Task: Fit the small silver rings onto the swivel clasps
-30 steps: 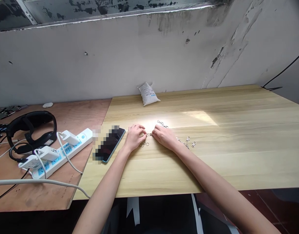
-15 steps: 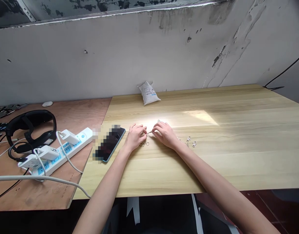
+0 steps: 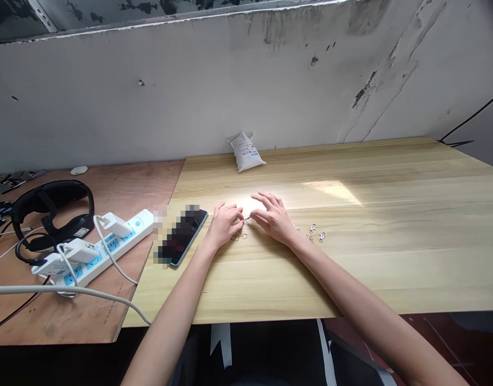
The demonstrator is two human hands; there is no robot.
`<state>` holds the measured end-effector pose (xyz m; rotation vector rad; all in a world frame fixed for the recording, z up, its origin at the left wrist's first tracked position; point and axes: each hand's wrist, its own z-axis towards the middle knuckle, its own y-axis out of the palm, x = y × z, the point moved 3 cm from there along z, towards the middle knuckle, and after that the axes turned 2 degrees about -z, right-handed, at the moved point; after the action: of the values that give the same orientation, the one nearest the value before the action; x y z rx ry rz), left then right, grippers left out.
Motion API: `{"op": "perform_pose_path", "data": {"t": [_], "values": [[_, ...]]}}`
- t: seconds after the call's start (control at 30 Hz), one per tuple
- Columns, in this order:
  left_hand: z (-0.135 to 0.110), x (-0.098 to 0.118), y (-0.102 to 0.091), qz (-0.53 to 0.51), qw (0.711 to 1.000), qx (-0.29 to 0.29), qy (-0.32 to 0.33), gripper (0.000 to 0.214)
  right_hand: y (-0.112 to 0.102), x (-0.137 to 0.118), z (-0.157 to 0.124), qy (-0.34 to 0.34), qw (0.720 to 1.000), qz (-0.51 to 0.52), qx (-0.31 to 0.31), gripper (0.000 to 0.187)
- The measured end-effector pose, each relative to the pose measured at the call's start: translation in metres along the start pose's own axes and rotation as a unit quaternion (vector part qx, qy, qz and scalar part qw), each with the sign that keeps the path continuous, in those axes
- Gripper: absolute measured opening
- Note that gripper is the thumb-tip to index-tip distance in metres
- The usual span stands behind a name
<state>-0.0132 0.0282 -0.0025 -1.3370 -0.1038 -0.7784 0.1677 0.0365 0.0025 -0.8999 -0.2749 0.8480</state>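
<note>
My left hand (image 3: pixel 224 224) rests on the light wooden table (image 3: pixel 351 257), its fingertips pinched on a small metal piece (image 3: pixel 246 218). My right hand (image 3: pixel 273 215) meets it from the right: thumb and forefinger pinch the same piece while the other fingers are spread and raised. A few small metal rings (image 3: pixel 239 236) lie on the table just below the left hand. Small metal clasps (image 3: pixel 315 234) lie to the right of my right wrist.
A phone (image 3: pixel 182 237) lies left of my left hand. On the brown board to the left are a white power strip (image 3: pixel 97 252) with chargers and cables, and black headphones (image 3: pixel 49 212). A small white bag (image 3: pixel 246 151) leans at the wall.
My right hand's outer fingers have lifted and spread, covering the metal bits behind it. Both hands stay pinched together at the same spot.
</note>
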Motion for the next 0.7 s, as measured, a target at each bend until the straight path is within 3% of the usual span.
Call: {"op": "perform_pose_path", "data": {"t": [0.7], "values": [[-0.0002, -0.0026, -0.0002, -0.005, 1.000, -0.020, -0.002, 0.008, -0.0013, -0.0019, 0.0001, -0.004, 1.000, -0.010, 0.012, 0.017]]}}
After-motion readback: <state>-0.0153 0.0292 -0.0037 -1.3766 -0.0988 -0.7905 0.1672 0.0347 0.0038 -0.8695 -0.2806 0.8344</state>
